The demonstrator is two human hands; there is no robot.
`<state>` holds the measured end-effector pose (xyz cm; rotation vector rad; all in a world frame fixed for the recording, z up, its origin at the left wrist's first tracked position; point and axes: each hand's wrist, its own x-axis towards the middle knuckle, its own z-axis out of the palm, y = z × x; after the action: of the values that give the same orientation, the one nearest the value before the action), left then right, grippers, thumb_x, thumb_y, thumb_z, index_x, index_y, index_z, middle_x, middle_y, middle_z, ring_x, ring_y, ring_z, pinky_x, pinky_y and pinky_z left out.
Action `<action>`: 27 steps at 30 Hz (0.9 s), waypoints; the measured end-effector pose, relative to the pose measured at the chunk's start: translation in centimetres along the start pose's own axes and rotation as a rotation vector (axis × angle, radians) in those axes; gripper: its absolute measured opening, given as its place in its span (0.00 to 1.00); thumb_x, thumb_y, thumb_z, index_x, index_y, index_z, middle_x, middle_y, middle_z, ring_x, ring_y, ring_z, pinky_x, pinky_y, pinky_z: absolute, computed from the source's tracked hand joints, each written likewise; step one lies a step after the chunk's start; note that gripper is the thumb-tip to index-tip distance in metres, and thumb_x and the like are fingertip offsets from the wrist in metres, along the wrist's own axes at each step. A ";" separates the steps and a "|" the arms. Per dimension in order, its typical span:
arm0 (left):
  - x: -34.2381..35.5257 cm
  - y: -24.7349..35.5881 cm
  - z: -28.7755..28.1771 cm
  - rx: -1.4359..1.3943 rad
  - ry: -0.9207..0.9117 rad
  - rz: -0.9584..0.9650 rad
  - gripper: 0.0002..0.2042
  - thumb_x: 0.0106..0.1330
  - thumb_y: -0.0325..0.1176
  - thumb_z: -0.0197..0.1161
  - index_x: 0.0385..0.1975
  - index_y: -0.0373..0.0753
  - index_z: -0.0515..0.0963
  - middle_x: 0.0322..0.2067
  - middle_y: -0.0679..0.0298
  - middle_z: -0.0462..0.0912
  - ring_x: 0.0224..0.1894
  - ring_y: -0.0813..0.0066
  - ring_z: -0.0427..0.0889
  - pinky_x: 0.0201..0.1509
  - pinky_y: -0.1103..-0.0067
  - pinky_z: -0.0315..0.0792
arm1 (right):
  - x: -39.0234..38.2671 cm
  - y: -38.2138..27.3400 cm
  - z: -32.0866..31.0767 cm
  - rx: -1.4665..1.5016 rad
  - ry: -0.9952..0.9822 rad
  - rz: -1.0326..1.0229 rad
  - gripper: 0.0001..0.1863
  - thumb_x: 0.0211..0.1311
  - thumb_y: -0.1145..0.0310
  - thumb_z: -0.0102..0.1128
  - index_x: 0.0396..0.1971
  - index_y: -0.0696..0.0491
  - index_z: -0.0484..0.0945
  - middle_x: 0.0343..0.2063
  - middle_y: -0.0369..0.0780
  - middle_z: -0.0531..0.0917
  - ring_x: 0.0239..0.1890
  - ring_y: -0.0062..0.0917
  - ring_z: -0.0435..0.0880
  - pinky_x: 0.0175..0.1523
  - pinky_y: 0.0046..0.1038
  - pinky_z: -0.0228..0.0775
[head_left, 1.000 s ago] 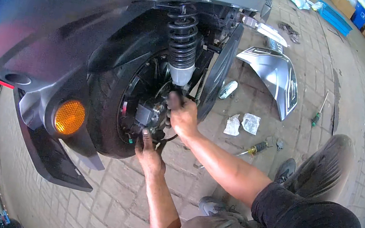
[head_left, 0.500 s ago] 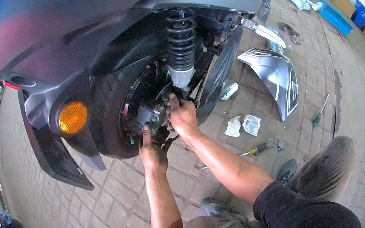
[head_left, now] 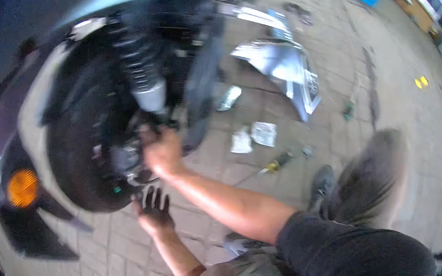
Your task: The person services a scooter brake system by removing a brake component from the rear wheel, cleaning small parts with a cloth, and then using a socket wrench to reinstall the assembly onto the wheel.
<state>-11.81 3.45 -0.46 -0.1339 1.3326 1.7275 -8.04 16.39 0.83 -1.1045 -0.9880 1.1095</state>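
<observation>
My right hand is closed on the brake caliper beside the wheel hub; motion blur hides the exact grip. Below it, my left hand is off the caliper, fingers spread and nothing in it. The black wheel stands under the dark fender of the vehicle. Above the caliper, a coil-spring shock absorber with a grey lower end slants down towards the hub. An orange reflector is at the left of the wheel.
On the brick-paved floor lie a silver body panel, two white packets, a small pale tube-like item and a yellow-handled screwdriver. A green-handled screwdriver lies farther right. My bent knee is at the right.
The view has swung, so the vehicle sits farther left and looks blurred. My left hand has come off the caliper and opened below it. My right hand stays at the caliper.
</observation>
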 end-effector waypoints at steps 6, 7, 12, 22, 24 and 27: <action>3.8 -10.1 -10.1 0.161 -0.238 -0.062 0.24 0.64 0.49 0.43 0.55 0.42 0.61 0.51 0.60 0.66 0.52 0.70 0.66 0.53 0.74 0.63 | -6.9 -2.4 -7.4 -0.391 -0.579 0.036 0.17 0.60 0.57 0.48 0.32 0.59 0.71 0.18 0.49 0.75 0.26 0.40 0.77 0.32 0.41 0.65; 5.1 -11.5 -12.6 -0.051 -0.263 -0.200 0.22 0.63 0.46 0.47 0.54 0.41 0.62 0.46 0.62 0.71 0.46 0.71 0.71 0.48 0.75 0.67 | -9.0 0.3 -9.6 -0.535 -0.708 -0.097 0.16 0.58 0.57 0.49 0.33 0.57 0.71 0.21 0.48 0.76 0.30 0.41 0.77 0.33 0.42 0.66; 5.6 -16.3 -13.1 0.929 -0.048 0.070 0.13 0.58 0.37 0.57 0.40 0.37 0.71 0.32 0.62 0.79 0.33 0.65 0.77 0.36 0.75 0.71 | -9.5 7.7 -29.2 -1.229 -1.192 0.278 0.18 0.50 0.58 0.52 0.40 0.49 0.70 0.30 0.48 0.77 0.34 0.41 0.77 0.35 0.41 0.71; 6.7 -15.2 -5.3 1.434 0.080 0.450 0.12 0.54 0.28 0.57 0.39 0.34 0.71 0.39 0.52 0.74 0.39 0.58 0.75 0.41 0.69 0.69 | -1.6 7.9 -37.5 -1.628 -0.913 0.002 0.27 0.49 0.68 0.50 0.54 0.45 0.65 0.52 0.44 0.66 0.57 0.39 0.61 0.61 0.45 0.47; 7.0 -14.9 -4.8 1.506 -0.048 0.605 0.13 0.54 0.28 0.56 0.39 0.34 0.71 0.39 0.52 0.74 0.40 0.56 0.74 0.42 0.69 0.69 | -1.1 8.2 -36.4 -1.632 -0.986 0.161 0.25 0.47 0.69 0.51 0.51 0.46 0.67 0.51 0.44 0.67 0.57 0.39 0.61 0.60 0.43 0.49; 7.2 -16.7 -1.4 1.537 -0.405 0.764 0.15 0.52 0.28 0.57 0.41 0.34 0.70 0.41 0.52 0.73 0.46 0.54 0.71 0.48 0.66 0.67 | -1.0 7.0 -37.2 -1.654 -1.109 0.084 0.23 0.45 0.68 0.55 0.47 0.46 0.71 0.49 0.43 0.68 0.55 0.37 0.63 0.58 0.40 0.54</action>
<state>-4.74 6.41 -17.07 1.6302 2.1154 0.6898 26.65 9.84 -12.84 -1.7274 -3.0518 0.7607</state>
